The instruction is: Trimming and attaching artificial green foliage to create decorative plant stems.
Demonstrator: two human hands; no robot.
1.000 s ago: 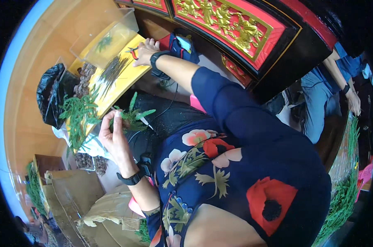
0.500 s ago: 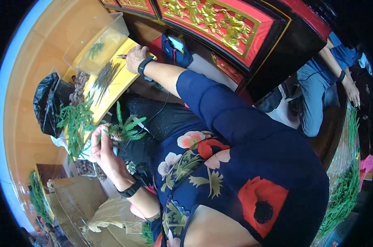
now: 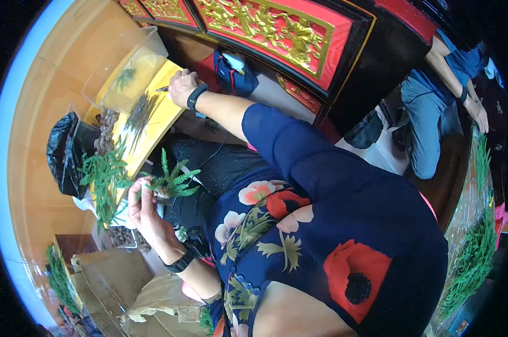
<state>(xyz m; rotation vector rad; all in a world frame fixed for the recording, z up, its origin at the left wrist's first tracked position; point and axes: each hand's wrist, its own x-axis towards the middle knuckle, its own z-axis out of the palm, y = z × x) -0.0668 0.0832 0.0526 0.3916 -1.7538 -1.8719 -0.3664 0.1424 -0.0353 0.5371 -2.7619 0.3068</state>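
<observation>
My left hand (image 3: pixel 147 210), lower in view, pinches the base of a green artificial pine-like sprig (image 3: pixel 174 182) above my dark-clad lap. My right hand (image 3: pixel 184 89), farther up at the edge of a yellow board (image 3: pixel 163 115), is closed around a small tool (image 3: pixel 162 89). Only its dark tip shows, so its kind is hard to tell. Beside that tip lies a bundle of thin dark wires or stems (image 3: pixel 142 115) on the board. A heap of green sprigs (image 3: pixel 105 177) hangs at the board's near end, left of my left hand.
A clear plastic bin (image 3: pixel 125 73) with a green sprig inside stands on the board. Brown cone-like pieces (image 3: pixel 106 129) lie beside a black plastic bag (image 3: pixel 66 154). Cardboard boxes (image 3: pixel 111 281) sit lower left. A carved red-and-gold panel (image 3: pixel 271 31) borders the top; another person (image 3: pixel 433 112) is at right.
My view has shifted slightly. The sprig in my left hand has turned a little, and the tool in my right hand now shows a dark tip instead of red parts.
</observation>
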